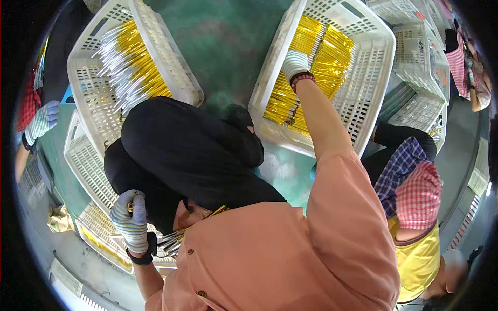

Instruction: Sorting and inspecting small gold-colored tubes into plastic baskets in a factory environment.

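Right hand [294, 64], gloved, was down in the white crate [374, 62], fingers curled onto the gold sticks [332, 57] piled inside; couldn't tell if it actually gripped any. Left hand [130, 217] was fisted near the black bag [192, 150], around a small brass bit.

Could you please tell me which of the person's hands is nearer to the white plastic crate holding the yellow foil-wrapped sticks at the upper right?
Right. The gloved right hand reaches into the white plastic crate, touching the yellow foil-wrapped sticks. The striped-gloved left hand is far off at lower left.
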A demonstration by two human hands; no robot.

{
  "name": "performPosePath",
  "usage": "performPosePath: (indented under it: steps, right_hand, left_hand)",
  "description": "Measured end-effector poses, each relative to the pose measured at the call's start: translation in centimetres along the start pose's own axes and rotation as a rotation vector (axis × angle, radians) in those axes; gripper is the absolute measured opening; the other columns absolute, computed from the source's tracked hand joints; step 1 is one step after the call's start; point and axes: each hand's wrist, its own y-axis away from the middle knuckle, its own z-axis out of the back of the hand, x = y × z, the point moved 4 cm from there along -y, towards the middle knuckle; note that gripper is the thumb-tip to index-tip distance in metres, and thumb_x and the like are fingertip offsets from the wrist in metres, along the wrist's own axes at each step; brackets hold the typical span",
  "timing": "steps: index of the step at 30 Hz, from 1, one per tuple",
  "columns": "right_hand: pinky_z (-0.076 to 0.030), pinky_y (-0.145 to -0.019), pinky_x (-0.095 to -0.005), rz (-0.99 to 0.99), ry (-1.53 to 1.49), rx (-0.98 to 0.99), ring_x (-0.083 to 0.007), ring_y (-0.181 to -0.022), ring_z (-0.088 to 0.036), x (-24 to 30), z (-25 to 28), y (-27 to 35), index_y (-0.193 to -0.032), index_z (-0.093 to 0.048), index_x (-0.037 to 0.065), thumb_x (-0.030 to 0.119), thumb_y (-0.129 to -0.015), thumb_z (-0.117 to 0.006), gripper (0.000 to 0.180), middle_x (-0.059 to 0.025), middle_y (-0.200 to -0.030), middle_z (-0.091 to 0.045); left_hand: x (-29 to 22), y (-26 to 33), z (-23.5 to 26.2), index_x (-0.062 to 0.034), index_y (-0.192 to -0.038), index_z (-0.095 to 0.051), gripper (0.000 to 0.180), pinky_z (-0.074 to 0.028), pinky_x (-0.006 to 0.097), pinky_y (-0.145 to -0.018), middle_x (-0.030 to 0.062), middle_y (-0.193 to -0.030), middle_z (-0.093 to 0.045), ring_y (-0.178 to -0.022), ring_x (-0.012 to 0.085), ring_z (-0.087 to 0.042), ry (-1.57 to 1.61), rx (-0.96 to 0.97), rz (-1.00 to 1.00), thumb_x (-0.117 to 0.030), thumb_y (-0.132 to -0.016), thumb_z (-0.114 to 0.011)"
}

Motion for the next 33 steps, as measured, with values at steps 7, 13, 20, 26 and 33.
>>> performPosePath:
  steps: [7,13,20,26,33]
  right_hand:
    - [-0.056,-0.096,-0.0509,-0.439,-0.340,-0.032,-0.0441,-0.110,-0.070,-7.0,-0.3,3.9,-0.110,-0.077,0.008,0.041,-0.098,-0.055,0.041,-0.0235,-0.117,-0.073]
    - [-0.057,-0.098,-0.0527,-0.802,-0.229,0.176,-0.0406,-0.118,-0.070,-16.6,-3.6,11.1,-0.117,-0.078,0.003,0.037,-0.097,-0.056,0.045,-0.0259,-0.125,-0.072]
    - [-0.060,-0.069,-0.0493,-1.026,-0.639,0.278,-0.0358,-0.086,-0.076,-18.6,-10.3,11.9,-0.108,-0.075,0.003,0.031,-0.098,-0.057,0.035,-0.0234,-0.102,-0.077]
    - [-0.052,-0.050,-0.0401,-1.116,-1.317,0.264,-0.0238,-0.058,-0.067,-15.4,-11.9,10.6,-0.103,-0.065,0.005,0.027,-0.101,-0.060,0.022,-0.0112,-0.081,-0.075]
    - [-0.060,-0.067,-0.0429,-1.248,-2.027,-0.008,-0.0302,-0.078,-0.073,-13.7,-14.0,5.9,-0.114,-0.063,0.004,0.026,-0.105,-0.062,0.023,-0.0160,-0.097,-0.075]
  left_hand:
    - [-0.6,-0.2,-0.2,-0.0048,-0.094,-0.072,0.004,-0.043,0.032,-0.053,0.0050,-0.068,-0.066,-0.052,0.0129,-0.056,0.039,0.037,0.102,-0.008,-0.094,-0.072]
    - [-0.8,-0.2,-0.1,-0.0040,-0.094,-0.072,0.006,-0.042,0.029,-0.050,0.0035,-0.070,-0.067,-0.051,0.0108,-0.055,0.060,0.045,0.182,-0.010,-0.096,-0.071]
    - [-0.7,-0.5,0.0,-0.0038,-0.094,-0.073,0.008,-0.042,0.028,-0.049,0.0034,-0.068,-0.066,-0.051,0.0106,-0.056,0.002,0.042,0.128,-0.011,-0.096,-0.071]
    - [-1.7,-0.7,0.0,-0.0037,-0.093,-0.073,0.008,-0.041,0.029,-0.049,0.0031,-0.066,-0.064,-0.050,0.0107,-0.055,0.008,0.010,0.127,-0.010,-0.096,-0.071]
    - [-0.6,-0.1,0.1,-0.0036,-0.093,-0.073,0.009,-0.045,0.032,-0.055,0.0064,-0.073,-0.069,-0.056,0.0148,-0.058,0.000,0.020,0.190,-0.012,-0.095,-0.072]
